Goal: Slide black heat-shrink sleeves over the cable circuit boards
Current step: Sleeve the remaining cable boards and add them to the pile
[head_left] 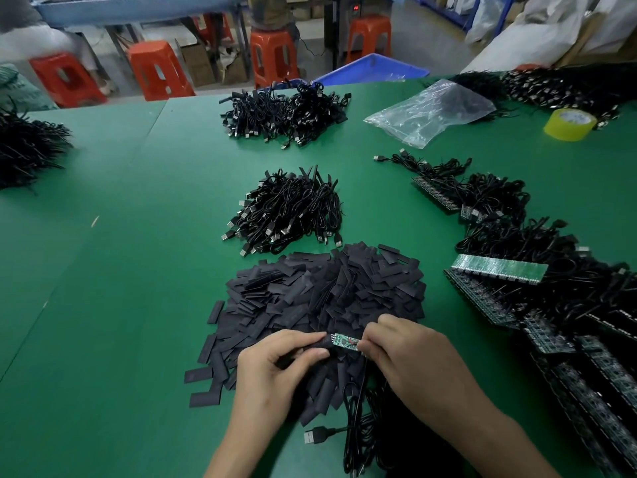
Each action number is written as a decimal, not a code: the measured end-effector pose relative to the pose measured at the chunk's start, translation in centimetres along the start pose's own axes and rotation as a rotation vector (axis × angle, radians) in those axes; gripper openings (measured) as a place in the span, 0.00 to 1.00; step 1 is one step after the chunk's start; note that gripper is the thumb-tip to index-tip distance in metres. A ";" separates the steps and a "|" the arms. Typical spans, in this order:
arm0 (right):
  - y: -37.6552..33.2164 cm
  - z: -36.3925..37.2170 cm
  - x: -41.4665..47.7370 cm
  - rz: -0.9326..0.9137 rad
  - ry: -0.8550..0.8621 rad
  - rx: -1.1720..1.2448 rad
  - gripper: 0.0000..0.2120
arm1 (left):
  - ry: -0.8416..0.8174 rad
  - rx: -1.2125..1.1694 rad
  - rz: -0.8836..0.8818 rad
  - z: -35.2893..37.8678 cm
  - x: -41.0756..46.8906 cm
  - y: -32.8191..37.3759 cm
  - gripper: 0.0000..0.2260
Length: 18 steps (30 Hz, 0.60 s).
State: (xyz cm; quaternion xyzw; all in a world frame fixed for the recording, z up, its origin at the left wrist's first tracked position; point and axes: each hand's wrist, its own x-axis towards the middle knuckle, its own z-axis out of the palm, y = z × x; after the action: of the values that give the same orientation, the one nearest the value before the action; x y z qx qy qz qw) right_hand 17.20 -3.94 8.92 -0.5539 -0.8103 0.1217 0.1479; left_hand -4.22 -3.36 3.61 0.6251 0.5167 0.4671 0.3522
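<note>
- Closest to me, a black cable (355, 419) is hanging off the board toward the person, its USB plug (315, 435) lying on the green desk (120, 270)
- The left hand (275, 367) is pinching a black sleeve (315, 347), its fingers (300, 337) clamped on the open end
- The right hand (406, 353) is gripping the cable end of the circuit board (345, 340), fingers closed tight on it
- The board is sitting between both hands, its left tip at the sleeve's mouth and most of its green face bare
- To my eye the feeding is only beginning; doing it well is going to mean squeezing the mouth open, lining the board up flat with the sleeve so no component is snagging, then pushing from the right until the green is covered
- Just behind the hands, the sleeve pile (327, 291) is spreading wide
- Further back, a cable bundle (287, 212) is waiting, with board panels (499, 269) off to the right
</note>
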 end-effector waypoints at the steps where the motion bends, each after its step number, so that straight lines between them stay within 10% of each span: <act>1: -0.1 -0.1 0.0 -0.018 0.032 -0.038 0.10 | -0.015 0.009 0.001 -0.1 0.1 0.0 0.10; 18: -0.1 0.7 -0.2 -0.092 -0.112 0.044 0.13 | -0.294 0.201 0.238 -1.5 1.1 1.0 0.10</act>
State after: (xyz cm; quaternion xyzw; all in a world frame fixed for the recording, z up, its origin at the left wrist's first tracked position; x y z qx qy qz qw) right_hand 16.91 -4.15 8.30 -0.5050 -0.8390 0.1635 0.1199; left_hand -5.32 -2.52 5.27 0.7752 0.4263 0.3552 0.3019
